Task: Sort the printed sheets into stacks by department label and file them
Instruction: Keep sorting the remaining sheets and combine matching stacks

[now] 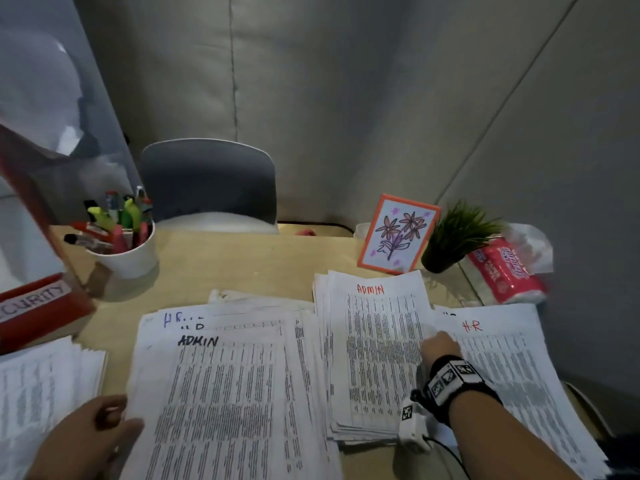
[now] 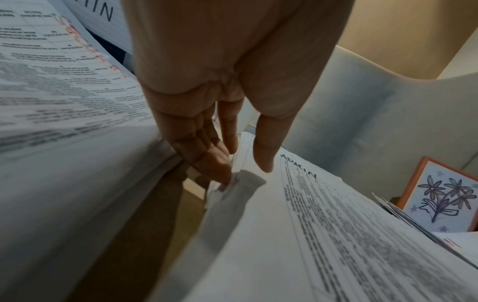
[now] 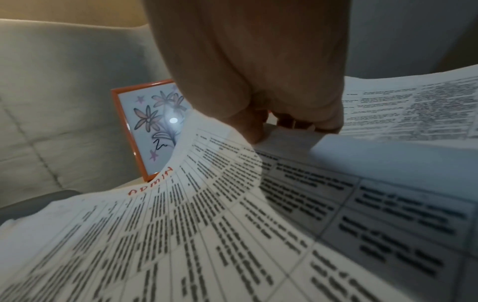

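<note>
A loose pile of printed sheets (image 1: 225,393) lies in the middle of the table, its top sheet (image 2: 336,235) marked ADMIN in black. My left hand (image 1: 104,420) is at the pile's left edge, its straight fingertips (image 2: 222,175) touching the paper edges and the thumb above the top sheet. To the right lie a stack labelled ADMIN in red (image 1: 377,341) and a stack labelled HR in red (image 1: 512,358). My right hand (image 1: 440,344) is between these two, fingers (image 3: 297,122) curled over the left edge of the top HR sheet (image 3: 413,106). Another stack (image 1: 45,386) lies at the far left.
A red file labelled SECURITY (image 1: 38,303) stands at the left behind the far-left stack. A white cup of pens (image 1: 121,247), a framed flower drawing (image 1: 398,233), a small potted plant (image 1: 453,237) and a tissue pack (image 1: 505,271) line the back. A grey chair (image 1: 211,188) is behind the table.
</note>
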Tool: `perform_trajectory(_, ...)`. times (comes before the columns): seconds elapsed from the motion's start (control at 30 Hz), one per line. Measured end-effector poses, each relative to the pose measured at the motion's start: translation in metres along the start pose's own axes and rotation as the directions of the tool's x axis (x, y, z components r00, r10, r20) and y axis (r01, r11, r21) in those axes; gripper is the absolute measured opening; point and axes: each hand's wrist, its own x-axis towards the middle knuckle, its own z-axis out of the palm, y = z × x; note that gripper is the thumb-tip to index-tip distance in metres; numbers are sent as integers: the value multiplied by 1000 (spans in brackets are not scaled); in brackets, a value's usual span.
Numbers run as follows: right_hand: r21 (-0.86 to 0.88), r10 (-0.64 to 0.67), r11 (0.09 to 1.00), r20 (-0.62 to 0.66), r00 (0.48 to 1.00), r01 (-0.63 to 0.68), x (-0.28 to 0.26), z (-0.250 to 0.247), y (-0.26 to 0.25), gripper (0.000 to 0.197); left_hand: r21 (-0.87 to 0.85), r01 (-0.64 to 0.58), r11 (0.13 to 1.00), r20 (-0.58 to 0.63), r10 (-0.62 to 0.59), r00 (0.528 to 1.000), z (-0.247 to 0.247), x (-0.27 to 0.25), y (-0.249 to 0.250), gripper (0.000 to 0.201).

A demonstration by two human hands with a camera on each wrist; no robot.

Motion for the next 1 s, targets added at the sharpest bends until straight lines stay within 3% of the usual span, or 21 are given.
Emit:
perform_trajectory(0.03, 1, 8, 1000, -8, 1000, -8, -1, 1, -2, 37, -41, 15, 999, 29, -14, 999, 1, -17, 14, 47)
perform_trajectory(0.1, 28, 22, 999, -37, 999, -21, -1, 2, -5, 37, -24, 12, 1000, -24, -12, 1000, 4, -25, 24, 43)
perform_trajectory(0.2, 103, 53, 994, -93, 994, -44, -14, 1, -8, 45, 25, -22, 999, -51, 23, 998, 10, -31, 27, 47)
perform_trajectory(0.3, 41, -120, 991, -198, 973, 131, -45, 7, -16, 54, 51, -20, 999, -67, 24, 997, 11, -34, 25, 56)
perform_trajectory(0.4, -39, -340, 939, -233, 911, 341, -91, 21, -28, 60, 39, -44, 998, -53, 46, 998, 14, -40, 28, 67)
perform_trajectory(0.53, -182, -536, 842, -173, 826, 508, -141, 46, -37, 74, 76, -51, 996, -55, 55, 997, 15, -45, 31, 72)
perform_trajectory(0.7, -359, -568, 786, -97, 817, 503, -157, 61, -35, 68, 77, -72, 994, -64, 77, 995, 12, -43, 27, 55)
perform_trajectory(0.77, -277, -629, 755, -48, 776, 594, -165, 65, -32, 48, 71, -89, 993, -62, 93, 994, 9, -42, 25, 46)
perform_trajectory(0.83, -63, -663, 737, 132, 737, 673, -177, 73, -31, 30, 65, -104, 992, -53, 108, 993, 5, -41, 22, 43)
perform_trajectory(0.9, 53, -603, 784, 300, 739, 619, -188, 84, -34, 19, 32, -113, 993, -47, 115, 992, 1, -40, 19, 42)
perform_trajectory(1.0, 147, -518, 853, 358, 777, 501, -193, 102, -43, 19, 6, -120, 993, -26, 121, 992, -4, -41, 18, 39)
